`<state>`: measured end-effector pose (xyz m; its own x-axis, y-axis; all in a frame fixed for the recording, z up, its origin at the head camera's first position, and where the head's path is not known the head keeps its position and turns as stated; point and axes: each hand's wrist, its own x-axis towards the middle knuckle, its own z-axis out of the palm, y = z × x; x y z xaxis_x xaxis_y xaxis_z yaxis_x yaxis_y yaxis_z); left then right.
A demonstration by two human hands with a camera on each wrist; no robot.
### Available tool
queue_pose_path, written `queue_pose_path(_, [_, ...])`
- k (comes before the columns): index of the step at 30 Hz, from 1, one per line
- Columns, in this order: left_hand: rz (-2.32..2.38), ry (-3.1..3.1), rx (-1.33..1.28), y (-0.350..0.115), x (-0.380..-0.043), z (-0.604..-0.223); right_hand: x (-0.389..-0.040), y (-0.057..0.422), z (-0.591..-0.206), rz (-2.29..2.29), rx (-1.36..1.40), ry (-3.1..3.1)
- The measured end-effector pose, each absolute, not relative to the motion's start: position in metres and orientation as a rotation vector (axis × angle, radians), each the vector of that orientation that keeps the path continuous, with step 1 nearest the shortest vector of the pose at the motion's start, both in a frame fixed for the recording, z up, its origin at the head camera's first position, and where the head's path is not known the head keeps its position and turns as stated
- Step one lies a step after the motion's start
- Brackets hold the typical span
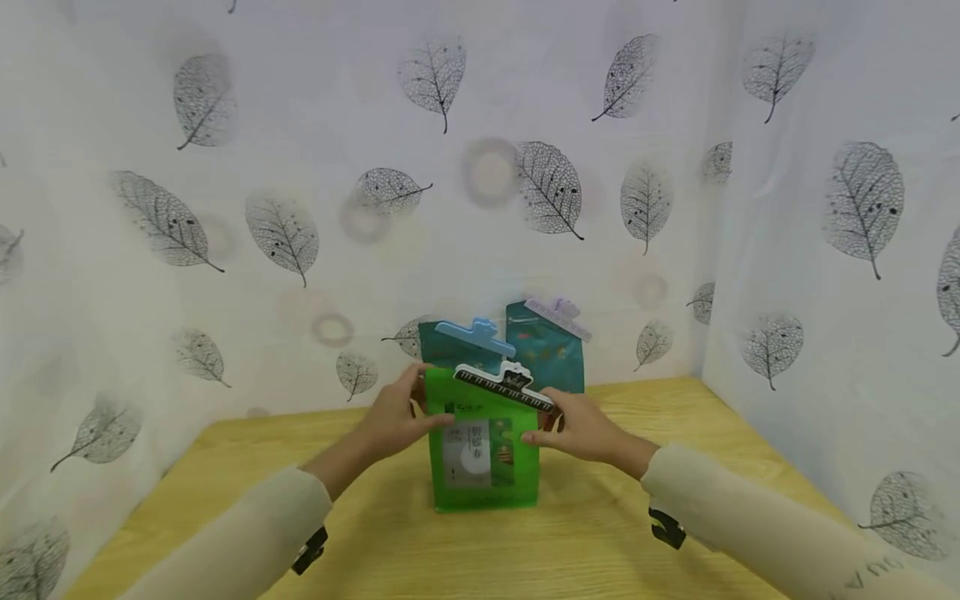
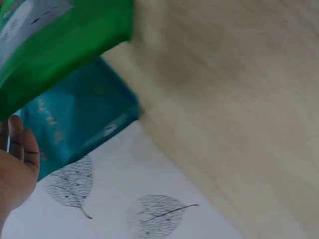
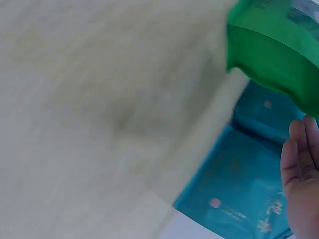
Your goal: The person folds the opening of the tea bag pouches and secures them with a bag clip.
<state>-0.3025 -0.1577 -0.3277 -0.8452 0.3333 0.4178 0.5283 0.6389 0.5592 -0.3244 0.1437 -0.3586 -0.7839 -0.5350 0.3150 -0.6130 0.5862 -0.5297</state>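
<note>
Both hands hold a green bag (image 1: 483, 497) upright by its upper sides. My left hand (image 1: 393, 419) grips the left edge, thumb on the front and fingers behind. On the other edge is my right hand (image 1: 588, 427), its thumb likewise across the front. A black clip (image 1: 504, 386) with a piano-key pattern and white trim slants down to the right along the bag's top. In the left wrist view, the green bag (image 2: 75, 47) overlaps a teal bag (image 2: 75, 112). The right wrist view has curled fingertips (image 3: 297, 129) partly behind the green bag (image 3: 271, 55).
Behind the green bag stand two teal bags, one with a light-blue clip (image 1: 476, 337), the other with a lilac clip (image 1: 558, 319). They stand near the leaf-patterned wall covering (image 1: 480, 250), at the back of the wooden table (image 1: 300, 467). More leaf-patterned covering (image 1: 825, 333) borders the right side.
</note>
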Motion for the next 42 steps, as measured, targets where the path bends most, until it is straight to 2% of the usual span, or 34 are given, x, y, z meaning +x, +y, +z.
queue_pose_path(4, [-1.044,-2.598,-0.676,-0.164,-0.301,-0.349,-0.323,0.147,-0.372,1.024,0.97,-2.726])
queue_pose_path(9, [-1.032,-2.614,-0.726,-0.164,-0.299,-0.373,-0.321,0.143,-0.387,0.882,1.02,-2.772])
queue_pose_path(18, [-0.683,-2.85,-0.855,-0.172,-0.293,-0.417,-0.316,0.142,-0.419,0.69,1.138,-2.76])
queue_pose_path(34, [-0.888,-2.894,-0.759,-0.157,-0.312,-0.417,-0.335,0.152,-0.424,0.774,1.079,-2.765])
queue_pose_path(42, [-0.693,-2.874,-0.714,-0.134,-0.329,-0.414,-0.348,0.163,-0.422,0.4,0.98,-2.699])
